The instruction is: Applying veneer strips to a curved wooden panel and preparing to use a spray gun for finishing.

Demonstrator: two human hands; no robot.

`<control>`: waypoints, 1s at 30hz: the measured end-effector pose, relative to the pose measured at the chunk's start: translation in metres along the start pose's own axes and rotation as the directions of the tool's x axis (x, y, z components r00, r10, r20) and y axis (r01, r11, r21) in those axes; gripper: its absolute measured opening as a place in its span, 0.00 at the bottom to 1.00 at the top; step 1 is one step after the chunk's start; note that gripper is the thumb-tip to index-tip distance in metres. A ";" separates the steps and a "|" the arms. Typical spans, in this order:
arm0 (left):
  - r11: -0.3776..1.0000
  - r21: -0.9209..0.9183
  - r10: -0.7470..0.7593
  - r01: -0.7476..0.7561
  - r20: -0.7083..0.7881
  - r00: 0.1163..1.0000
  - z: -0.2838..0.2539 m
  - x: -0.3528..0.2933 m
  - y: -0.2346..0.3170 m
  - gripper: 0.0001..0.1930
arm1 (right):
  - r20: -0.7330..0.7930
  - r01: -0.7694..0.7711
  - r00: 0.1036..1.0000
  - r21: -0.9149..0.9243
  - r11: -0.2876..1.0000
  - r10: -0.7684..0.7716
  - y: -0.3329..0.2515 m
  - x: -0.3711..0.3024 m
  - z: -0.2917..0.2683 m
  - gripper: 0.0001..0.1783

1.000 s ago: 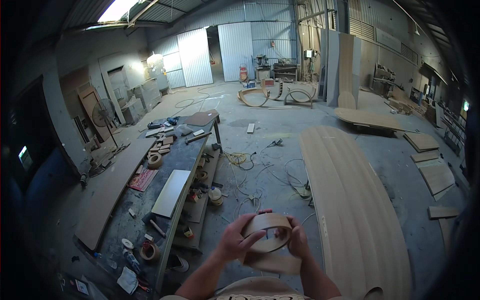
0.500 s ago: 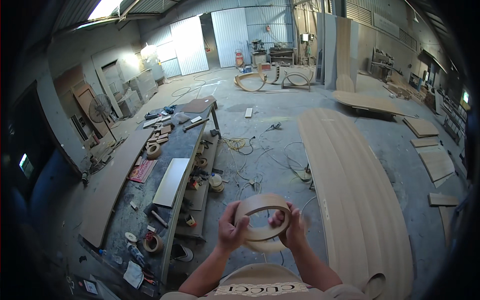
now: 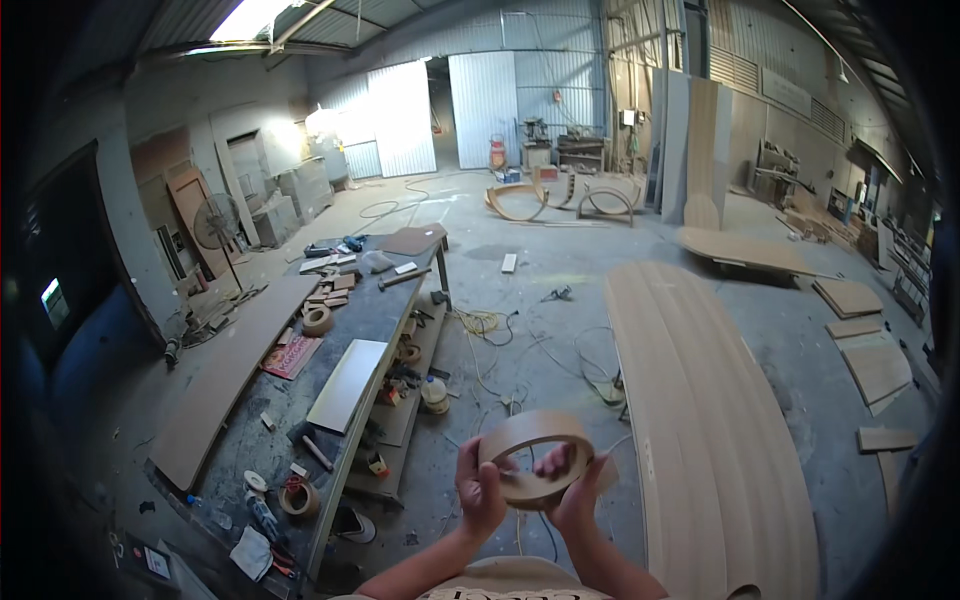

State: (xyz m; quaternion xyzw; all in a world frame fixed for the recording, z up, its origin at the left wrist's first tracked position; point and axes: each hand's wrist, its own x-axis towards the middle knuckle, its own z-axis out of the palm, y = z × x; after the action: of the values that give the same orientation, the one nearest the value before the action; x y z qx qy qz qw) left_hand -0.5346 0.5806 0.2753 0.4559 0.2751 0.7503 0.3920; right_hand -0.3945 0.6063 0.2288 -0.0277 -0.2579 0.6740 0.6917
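Observation:
A roll of wood-coloured edge banding (image 3: 533, 426) is held up in front of me above the floor, its open centre facing me at a tilt. My left hand (image 3: 481, 492) grips the left side, thumb on the near face and fingers reaching behind the ring. On the other side my right hand (image 3: 577, 490) is closed on the lower right rim, and its curled fingertips show through the centre. A short flat piece of the same tan colour juts out beside the right hand, possibly the band's loose end.
To the left stands a cluttered workbench (image 3: 372, 300) bearing a mallet (image 3: 318, 452), a white panel (image 3: 347, 385) and further rolls. A long curved wooden panel (image 3: 700, 430) stretches along my right. Cables (image 3: 483, 322) and a plastic jug (image 3: 434, 395) lie between them.
The view has tilted up slightly, so the room sits lower in the picture. Both hands still hold the roll. The loop hanging beneath it earlier no longer shows there.

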 end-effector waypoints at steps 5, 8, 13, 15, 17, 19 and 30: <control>0.827 0.562 -0.117 -0.037 0.236 0.965 -0.016 0.032 0.034 0.27 | 0.134 0.029 0.987 -0.709 0.705 0.094 -0.032 0.010 0.001 0.30; 0.550 0.765 -0.238 -0.335 0.528 0.815 -0.001 0.047 0.059 0.25 | 0.166 0.040 0.962 -0.869 0.493 0.215 -0.044 0.020 0.003 0.23; 0.793 0.586 -0.073 -0.169 0.367 0.927 0.012 0.030 0.050 0.24 | -0.078 -0.054 0.996 -0.288 0.956 0.032 -0.008 0.005 0.003 0.26; 0.929 0.368 -0.035 -0.023 0.150 0.988 0.008 0.004 0.034 0.24 | -0.193 -0.190 0.966 -0.068 0.979 0.174 0.004 -0.006 0.001 0.31; 0.990 0.077 -0.109 0.119 -0.124 0.986 0.009 -0.019 0.014 0.23 | -0.305 -0.302 0.913 -0.062 0.951 0.270 0.013 -0.022 0.001 0.36; 0.961 0.196 -0.148 0.198 -0.244 0.958 -0.006 -0.026 0.001 0.24 | -0.323 -0.424 0.889 -0.319 0.848 0.323 0.013 -0.031 0.002 0.35; 0.920 0.224 -0.235 0.322 -0.342 0.910 -0.038 -0.048 -0.001 0.27 | -0.396 -0.558 0.768 -0.030 0.829 0.503 0.061 -0.033 -0.007 0.28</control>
State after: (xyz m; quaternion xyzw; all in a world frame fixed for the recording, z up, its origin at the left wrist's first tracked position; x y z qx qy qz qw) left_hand -0.5554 0.5390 0.2354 0.3386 0.4975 0.7020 0.3808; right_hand -0.4466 0.5824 0.1890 -0.2767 -0.1523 0.8036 0.5044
